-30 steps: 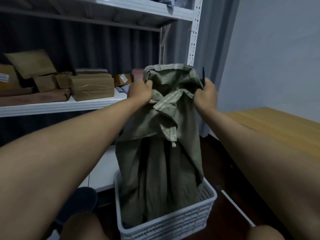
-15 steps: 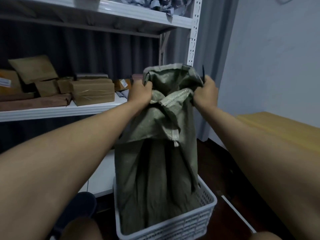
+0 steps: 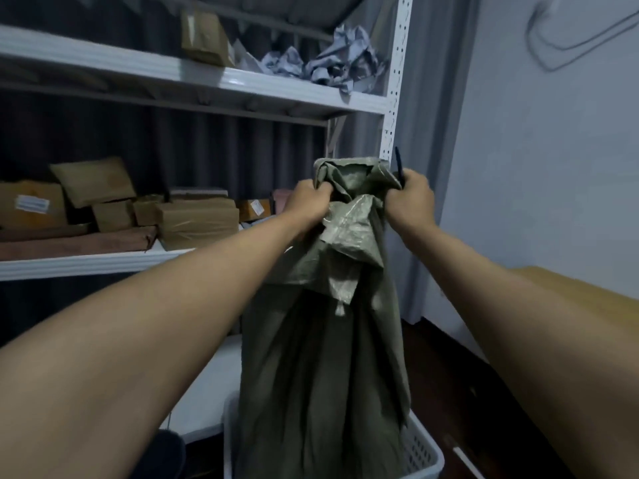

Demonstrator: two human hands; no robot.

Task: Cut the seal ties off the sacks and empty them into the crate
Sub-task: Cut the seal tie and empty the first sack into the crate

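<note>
Sack (image 3: 321, 368) hides crate (image 3: 423, 451); parcels (image 3: 197, 226) on shelf (image 3: 86, 262).

Two bare forearms, no sleeves visible, no watch or rings seen. Left hand (image 3: 308, 201) and right hand (image 3: 410, 198) ungloved, knuckles rounded. Bare knee partly visible at bottom edge, blurred.

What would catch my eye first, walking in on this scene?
A limp green sack hangs in the middle, its top bunched in the left hand and right hand, with a thin dark tool poking up from the right. Its bottom drops into a white crate; brown parcels crowd the shelf at left.
</note>
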